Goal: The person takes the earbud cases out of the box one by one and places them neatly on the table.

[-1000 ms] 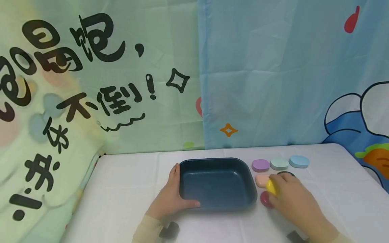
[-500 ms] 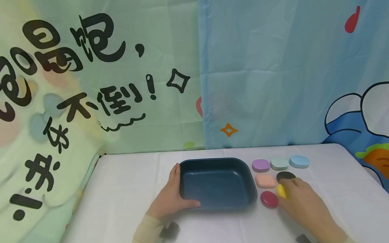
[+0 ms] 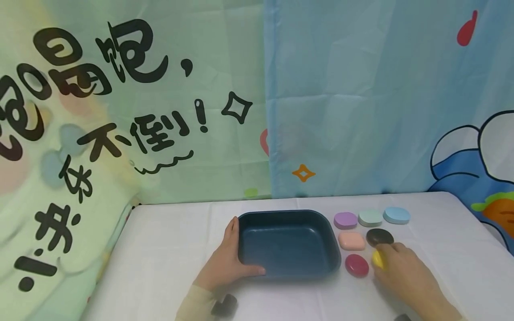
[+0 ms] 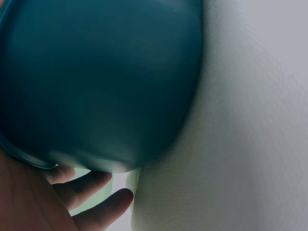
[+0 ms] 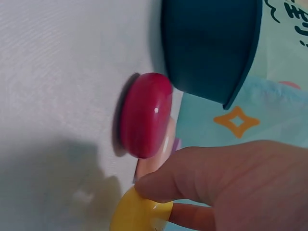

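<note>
A dark blue rectangular tray (image 3: 289,245) lies on the white table. My left hand (image 3: 229,258) holds its left end, thumb on the front rim and fingers along the left wall; in the left wrist view the fingers (image 4: 91,192) reach along the tray's side. To the right, my right hand (image 3: 405,272) pinches a yellow soap bar (image 3: 379,260) between thumb and fingers, just in front of a black soap bar (image 3: 379,237). Left of that hand lies a red soap bar (image 3: 356,265). The yellow bar (image 5: 137,211) is partly cut off in the right wrist view.
A peach soap bar (image 3: 351,241) lies behind the red one. Along the back stand a purple bar (image 3: 346,220), a mint bar (image 3: 370,218) and a light blue bar (image 3: 396,215). A printed cloth (image 3: 345,111) hangs behind the table.
My right hand has moved right with the yellow soap bar, away from the red and peach bars, uncovering them and the black bar. The left hand and tray stay put.
</note>
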Tool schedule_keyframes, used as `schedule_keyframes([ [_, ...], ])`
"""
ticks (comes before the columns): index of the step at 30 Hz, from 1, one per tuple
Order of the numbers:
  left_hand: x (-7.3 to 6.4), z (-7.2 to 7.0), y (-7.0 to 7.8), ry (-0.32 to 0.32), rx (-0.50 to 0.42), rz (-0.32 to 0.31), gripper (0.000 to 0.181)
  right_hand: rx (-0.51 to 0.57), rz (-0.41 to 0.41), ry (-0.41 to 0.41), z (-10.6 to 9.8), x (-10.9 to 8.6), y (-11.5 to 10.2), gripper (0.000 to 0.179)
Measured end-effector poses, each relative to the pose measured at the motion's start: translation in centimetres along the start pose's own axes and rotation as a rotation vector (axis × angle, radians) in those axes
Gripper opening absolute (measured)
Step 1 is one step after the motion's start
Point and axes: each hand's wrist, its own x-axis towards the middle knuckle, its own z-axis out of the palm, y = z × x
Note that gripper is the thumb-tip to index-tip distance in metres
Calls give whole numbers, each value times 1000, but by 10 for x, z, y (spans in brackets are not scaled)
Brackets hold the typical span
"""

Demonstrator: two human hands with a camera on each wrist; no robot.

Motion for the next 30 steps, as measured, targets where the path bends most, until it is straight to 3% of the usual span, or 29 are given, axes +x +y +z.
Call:
schedule_keyframes([
  [19,0,-1,2,2,15,6,141,-9,35,-29,8,0,3,45],
  [30,-1,-1,2,6,11,4,138,8,1,46,-3,0,-2,57],
])
